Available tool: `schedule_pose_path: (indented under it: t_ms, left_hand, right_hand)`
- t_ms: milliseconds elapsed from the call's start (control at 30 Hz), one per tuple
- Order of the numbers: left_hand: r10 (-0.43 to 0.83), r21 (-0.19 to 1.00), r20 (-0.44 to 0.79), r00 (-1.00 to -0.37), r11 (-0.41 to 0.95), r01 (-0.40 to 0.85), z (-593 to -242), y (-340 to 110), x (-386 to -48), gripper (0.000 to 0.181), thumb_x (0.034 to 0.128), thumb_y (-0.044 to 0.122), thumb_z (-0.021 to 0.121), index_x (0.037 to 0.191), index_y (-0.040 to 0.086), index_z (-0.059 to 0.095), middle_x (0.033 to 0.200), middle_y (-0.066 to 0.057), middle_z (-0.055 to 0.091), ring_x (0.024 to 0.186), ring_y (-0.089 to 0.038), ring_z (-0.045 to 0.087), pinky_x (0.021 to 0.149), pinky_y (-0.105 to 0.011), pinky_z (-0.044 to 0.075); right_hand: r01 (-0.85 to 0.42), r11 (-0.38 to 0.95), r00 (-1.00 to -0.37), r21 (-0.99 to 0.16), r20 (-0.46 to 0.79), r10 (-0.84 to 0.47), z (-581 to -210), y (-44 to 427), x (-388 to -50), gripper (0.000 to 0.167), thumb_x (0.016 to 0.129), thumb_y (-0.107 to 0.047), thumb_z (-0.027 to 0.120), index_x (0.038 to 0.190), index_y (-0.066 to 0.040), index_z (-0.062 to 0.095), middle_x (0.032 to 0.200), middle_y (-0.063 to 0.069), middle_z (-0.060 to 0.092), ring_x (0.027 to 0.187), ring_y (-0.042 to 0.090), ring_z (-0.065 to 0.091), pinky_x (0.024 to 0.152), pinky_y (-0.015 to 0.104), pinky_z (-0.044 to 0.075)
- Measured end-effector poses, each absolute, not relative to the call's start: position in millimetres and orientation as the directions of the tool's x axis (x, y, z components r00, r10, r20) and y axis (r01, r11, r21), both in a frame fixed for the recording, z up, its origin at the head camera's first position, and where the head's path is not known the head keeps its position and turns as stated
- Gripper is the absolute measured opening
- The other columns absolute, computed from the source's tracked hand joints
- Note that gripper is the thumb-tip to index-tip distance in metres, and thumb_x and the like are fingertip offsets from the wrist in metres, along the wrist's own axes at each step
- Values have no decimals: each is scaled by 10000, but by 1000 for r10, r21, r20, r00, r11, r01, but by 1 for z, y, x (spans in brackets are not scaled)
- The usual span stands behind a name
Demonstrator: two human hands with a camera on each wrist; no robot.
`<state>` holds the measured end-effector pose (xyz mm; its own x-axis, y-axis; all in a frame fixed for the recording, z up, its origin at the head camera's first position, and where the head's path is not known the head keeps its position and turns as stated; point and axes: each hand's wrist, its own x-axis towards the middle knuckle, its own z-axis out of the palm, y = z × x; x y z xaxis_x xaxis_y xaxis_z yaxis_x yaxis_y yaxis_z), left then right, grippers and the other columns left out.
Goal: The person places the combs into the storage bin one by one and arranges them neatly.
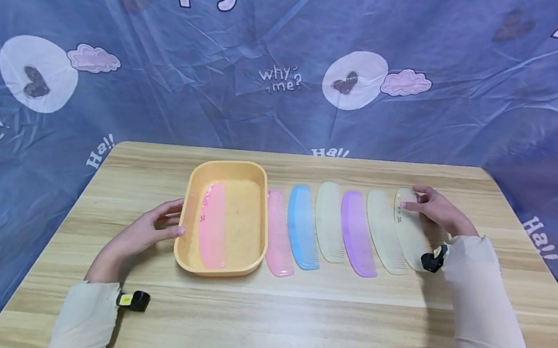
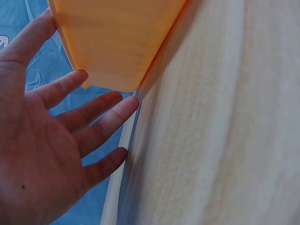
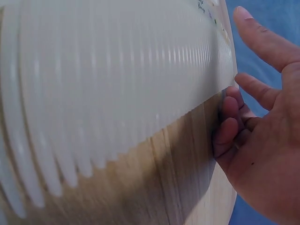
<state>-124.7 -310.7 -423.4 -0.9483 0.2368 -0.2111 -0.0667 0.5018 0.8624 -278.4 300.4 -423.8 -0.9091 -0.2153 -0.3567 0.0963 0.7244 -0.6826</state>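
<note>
At the left, a yellow plastic tray (image 1: 181, 258) holds a pink comb (image 1: 217, 225). My left hand (image 1: 148, 230) is against the tray's left side, fingers spread and thumb by the rim; the left wrist view shows the tray's outer wall (image 2: 117, 42) beside the fingertips. Over the upper end of the rightmost pale cream comb (image 1: 408, 232) is my right hand (image 1: 438, 210). Its thumb and index finger stand apart at that comb's end, and in the right wrist view the other fingers bend near the toothed edge. The comb's teeth (image 3: 108, 93) fill much of that view.
Between tray and right hand lie a pink comb (image 1: 280, 237), a blue comb (image 1: 304, 229), a cream comb (image 1: 330, 224), a purple comb (image 1: 358, 234) and another cream comb (image 1: 385, 235). They rest side by side on the wooden table (image 1: 288, 332). A blue printed cloth (image 1: 265, 118) hangs behind.
</note>
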Motion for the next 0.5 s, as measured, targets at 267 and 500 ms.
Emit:
schedule_pose_path:
  t_ms: [267, 500]
  left_hand:
    - [232, 855, -213, -949, 514, -66, -422, -311, -124, 739, 926, 257, 651, 1532, 111, 254, 1532, -198, 342, 1345, -388, 425, 1046, -393, 387]
    - [226, 856, -216, -950, 512, -73, -422, -311, -126, 750, 919, 275, 659, 1531, 112, 257, 1532, -191, 346, 1350, -381, 421, 1061, -416, 385]
  right_hand:
    - [80, 744, -911, -664, -351, -215, -427, 300, -282, 864, 927, -316, 634, 1490, 107, 134, 1287, 310, 360, 1081, 353, 400, 835, 312, 384]
    - [67, 759, -915, -647, -344, -212, -427, 299, -284, 880, 918, -297, 647, 1472, 149, 129, 1239, 301, 374, 1043, 341, 400, 823, 304, 382]
